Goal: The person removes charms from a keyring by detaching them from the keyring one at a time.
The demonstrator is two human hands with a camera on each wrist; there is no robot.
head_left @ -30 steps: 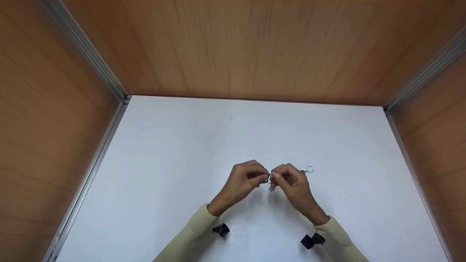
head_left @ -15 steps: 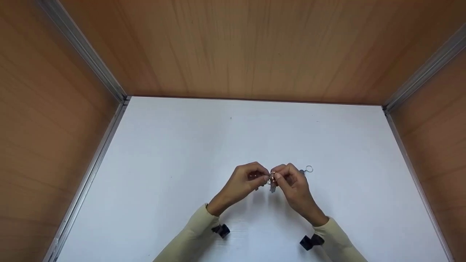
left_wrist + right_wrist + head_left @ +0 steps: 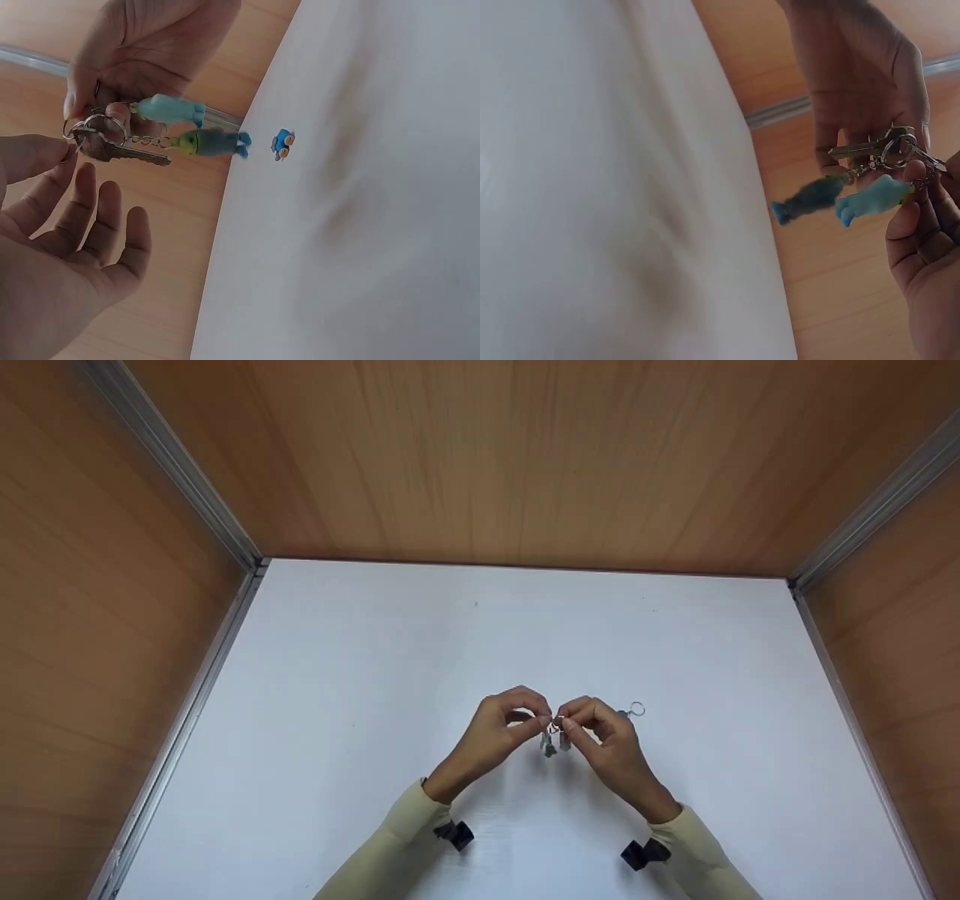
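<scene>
Both grips pinch the split key ring (image 3: 96, 129) above the white desk (image 3: 360, 720), left hand (image 3: 501, 730) and right hand (image 3: 600, 735) fingertip to fingertip, key (image 3: 127, 152) and two figure charms dangling; I judge threading is underway, needing a steady prying turn next.

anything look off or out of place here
Nothing stands out. The left hand and right hand pinch a key ring with a key and two figure charms above the white table. A spare ring lies beside them.
</scene>
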